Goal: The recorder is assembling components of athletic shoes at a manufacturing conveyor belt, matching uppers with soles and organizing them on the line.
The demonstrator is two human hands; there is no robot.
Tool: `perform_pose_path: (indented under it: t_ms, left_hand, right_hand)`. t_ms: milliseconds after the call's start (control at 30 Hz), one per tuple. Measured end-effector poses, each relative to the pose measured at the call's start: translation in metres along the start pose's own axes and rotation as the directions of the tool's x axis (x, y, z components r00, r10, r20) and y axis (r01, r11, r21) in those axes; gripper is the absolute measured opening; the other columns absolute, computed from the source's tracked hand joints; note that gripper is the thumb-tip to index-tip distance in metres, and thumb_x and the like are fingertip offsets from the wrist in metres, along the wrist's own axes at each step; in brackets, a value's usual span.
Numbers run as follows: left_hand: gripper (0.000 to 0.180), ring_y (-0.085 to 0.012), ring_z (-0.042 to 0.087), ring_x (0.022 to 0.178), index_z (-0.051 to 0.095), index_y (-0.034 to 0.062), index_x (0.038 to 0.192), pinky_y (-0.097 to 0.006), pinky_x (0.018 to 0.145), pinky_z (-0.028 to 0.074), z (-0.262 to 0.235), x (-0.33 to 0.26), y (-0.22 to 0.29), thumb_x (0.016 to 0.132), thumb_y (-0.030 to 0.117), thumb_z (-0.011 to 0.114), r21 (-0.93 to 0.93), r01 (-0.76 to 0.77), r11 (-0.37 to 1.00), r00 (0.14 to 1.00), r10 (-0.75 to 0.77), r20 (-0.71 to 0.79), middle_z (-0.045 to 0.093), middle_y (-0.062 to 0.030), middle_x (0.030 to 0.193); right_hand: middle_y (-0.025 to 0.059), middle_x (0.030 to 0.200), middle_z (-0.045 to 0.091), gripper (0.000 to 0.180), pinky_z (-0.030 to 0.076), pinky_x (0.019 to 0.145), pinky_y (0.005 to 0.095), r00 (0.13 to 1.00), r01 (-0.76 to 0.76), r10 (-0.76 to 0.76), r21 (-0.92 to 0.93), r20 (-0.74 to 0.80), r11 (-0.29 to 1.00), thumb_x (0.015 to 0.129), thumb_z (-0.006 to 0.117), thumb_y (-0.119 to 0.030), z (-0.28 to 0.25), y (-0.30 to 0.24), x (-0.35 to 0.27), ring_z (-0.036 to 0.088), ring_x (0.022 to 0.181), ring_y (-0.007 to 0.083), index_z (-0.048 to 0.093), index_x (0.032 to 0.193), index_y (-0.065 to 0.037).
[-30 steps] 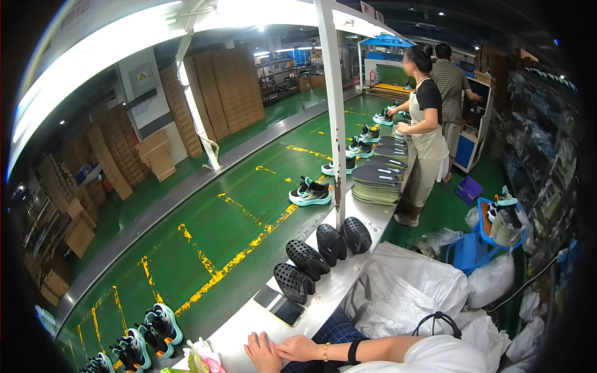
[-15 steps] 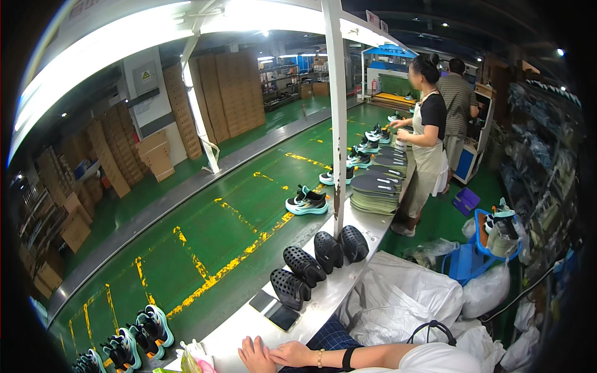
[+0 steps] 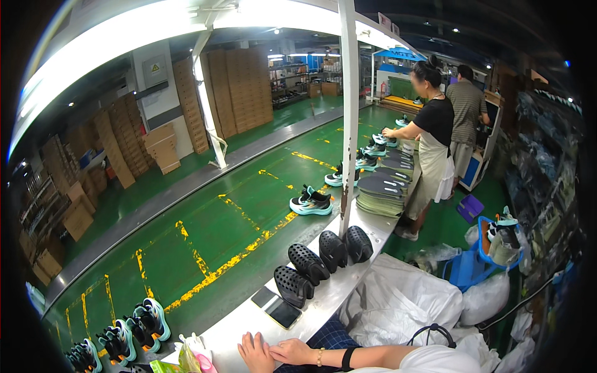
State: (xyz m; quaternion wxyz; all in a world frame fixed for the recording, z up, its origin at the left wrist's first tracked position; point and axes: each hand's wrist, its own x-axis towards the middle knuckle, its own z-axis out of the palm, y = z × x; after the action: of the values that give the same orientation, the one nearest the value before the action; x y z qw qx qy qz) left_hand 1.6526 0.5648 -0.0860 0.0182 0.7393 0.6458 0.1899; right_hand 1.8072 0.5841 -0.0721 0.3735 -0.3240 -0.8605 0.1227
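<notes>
My left hand (image 3: 255,353) lies palm down at the near edge of the metal bench (image 3: 227,329), fingers stretched out and slightly apart. Across from the right comes my right hand (image 3: 293,352), flat, its fingertips against the side of my left hand. Neither hand holds anything. Just beyond them on the bench is a dark-screened phone (image 3: 276,307). Several black perforated clogs (image 3: 308,263) stand in a row past the phone. To the left of my hands lie a white, green and pink bundle (image 3: 191,355), partly cut off, and several black and turquoise sneakers (image 3: 148,323).
A green surface with yellow markings (image 3: 205,248) runs alongside the bench. Single sneakers (image 3: 311,201) stand along it. A white post (image 3: 349,124) rises beyond the clogs, near stacked insole sheets (image 3: 380,193). A person in an apron (image 3: 432,137) works there. White sacks (image 3: 404,292) lie right.
The aproned person has leaned forward and stretched an arm toward the sneakers. My view has shifted slightly. My hands remain together in the same place.
</notes>
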Motion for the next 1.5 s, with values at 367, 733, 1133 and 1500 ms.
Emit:
perform_pose_path:
  t_ms: [367, 733, 1133, 1500]
  left_hand:
    - [0.042, -0.038, 0.042, 0.123, 0.049, 0.0055, 0.131, -0.051, 0.103, 0.03, -0.001, 0.007, 0.01, 0.093, 0.023, 0.046, -0.05, 0.036, 0.998, 0.999, -0.036, 0.017, 0.046, -0.0237, 0.133]
    - [0.041, -0.0369, 0.042, 0.123, 0.05, 0.0072, 0.131, -0.05, 0.103, 0.031, 0.01, 0.012, 0.014, 0.094, 0.025, 0.046, -0.029, 0.07, 0.997, 0.997, -0.07, 0.014, 0.047, -0.0229, 0.133]
    - [0.041, -0.0369, 0.042, 0.123, 0.051, 0.0054, 0.13, -0.052, 0.103, 0.031, 0.016, 0.021, 0.022, 0.094, 0.023, 0.046, -0.038, 0.08, 0.996, 0.997, -0.08, 0.008, 0.047, -0.0213, 0.133]
    - [0.043, -0.0337, 0.038, 0.128, 0.051, 0.0045, 0.13, -0.053, 0.104, 0.031, 0.041, 0.024, 0.018, 0.09, 0.021, 0.05, 0.062, 0.014, 0.998, 1.0, -0.014, 0.0, 0.047, -0.0144, 0.134]
  right_hand:
    - [0.0086, 0.056, 0.052, 0.016, 0.045, 0.047, 0.035, 1.0, -0.01, 0.01, 0.022, -0.009, 1.0, 0.086, 0.06, -0.02, -0.006, 0.006, 0.0, 0.058, 0.052, 0.0241, 0.057, 0.078, -0.007]
    - [0.0086, 0.056, 0.053, 0.016, 0.046, 0.048, 0.0347, 1.0, -0.007, 0.008, 0.029, -0.015, 1.0, 0.086, 0.061, -0.02, -0.011, 0.016, -0.001, 0.058, 0.052, 0.024, 0.058, 0.078, -0.007]
    - [0.0087, 0.058, 0.054, 0.014, 0.047, 0.05, 0.035, 1.0, 0.003, -0.003, 0.035, -0.001, 0.999, 0.087, 0.06, -0.02, -0.013, 0.03, -0.004, 0.059, 0.055, 0.0247, 0.06, 0.081, -0.007]
    - [0.0083, 0.058, 0.055, 0.013, 0.047, 0.049, 0.0357, 1.0, -0.011, 0.01, 0.037, 0.008, 0.999, 0.087, 0.06, -0.02, -0.018, 0.04, -0.006, 0.06, 0.054, 0.0248, 0.061, 0.083, -0.008]
